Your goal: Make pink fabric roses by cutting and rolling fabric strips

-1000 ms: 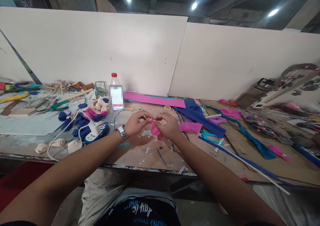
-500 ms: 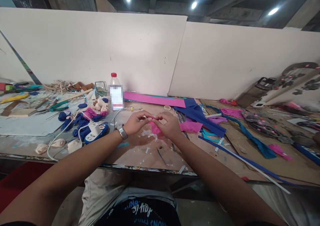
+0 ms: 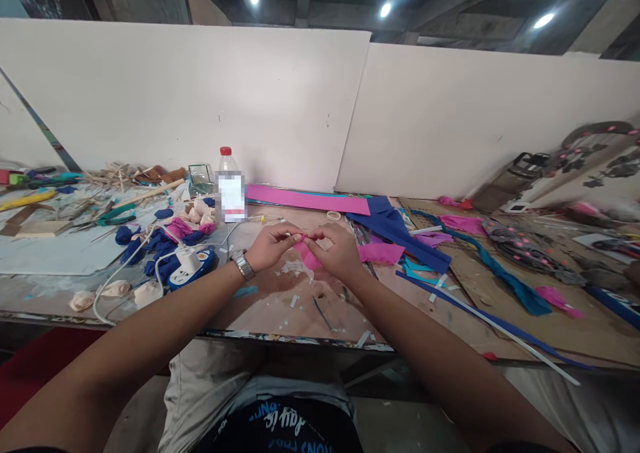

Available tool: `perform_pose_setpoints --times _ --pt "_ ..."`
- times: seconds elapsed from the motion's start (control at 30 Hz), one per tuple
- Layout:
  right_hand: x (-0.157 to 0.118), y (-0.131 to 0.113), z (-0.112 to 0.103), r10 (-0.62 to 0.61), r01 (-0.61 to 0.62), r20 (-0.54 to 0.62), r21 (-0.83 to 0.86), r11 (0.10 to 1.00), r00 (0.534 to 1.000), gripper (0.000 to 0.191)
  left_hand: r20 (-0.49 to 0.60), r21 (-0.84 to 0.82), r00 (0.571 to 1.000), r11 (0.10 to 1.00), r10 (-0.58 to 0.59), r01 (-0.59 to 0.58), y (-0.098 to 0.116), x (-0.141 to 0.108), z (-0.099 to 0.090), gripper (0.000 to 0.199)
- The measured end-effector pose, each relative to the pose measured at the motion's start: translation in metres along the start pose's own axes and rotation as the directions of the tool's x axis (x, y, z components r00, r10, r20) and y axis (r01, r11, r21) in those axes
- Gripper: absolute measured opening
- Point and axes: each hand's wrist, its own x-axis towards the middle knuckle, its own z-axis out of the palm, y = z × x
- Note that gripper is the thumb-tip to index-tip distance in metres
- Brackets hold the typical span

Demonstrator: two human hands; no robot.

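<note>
Table (image 3: pixel 270 313): pink strip (image 3: pixel 310 201) at 12 o'clock, flat, looks unworked; blue bundles (image 3: pixel 164 239) at 9, look done. Left hand (image 3: pixel 270 247) and right hand (image 3: pixel 338 250) pinch pink piece (image 3: pixel 311 259) at dial centre: top gathered, lower part loose, seemingly half-made.

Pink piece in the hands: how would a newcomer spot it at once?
Find the tall white panels behind the table. In front of them, the left hand and right hand nearly meet, pinching the pink piece. Unlike the long pink strip lying behind and the pink scrap beside the right hand, it alone is held.
</note>
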Motion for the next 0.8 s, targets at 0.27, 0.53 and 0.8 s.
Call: perform_pose_setpoints --times 0.27,0.53,0.8 --pt "0.0003 -0.001 -0.0005 0.017 -0.017 0.003 -0.007 1.0 1.0 0.011 0.054 0.051 0.998 0.998 0.037 -0.039 -0.0038 -0.0007 -0.0031 0.024" --pt "-0.0015 0.0037 0.0019 0.048 -0.048 -0.007 0.007 0.999 0.999 0.017 0.098 0.073 0.993 0.995 0.058 -0.065 -0.0028 -0.0011 -0.0027 0.031" --pt "-0.0008 0.0009 0.0027 -0.026 0.024 0.027 0.063 0.998 0.999 0.012 0.133 0.097 0.991 0.995 0.013 -0.026 0.0002 -0.0021 -0.0004 0.04"
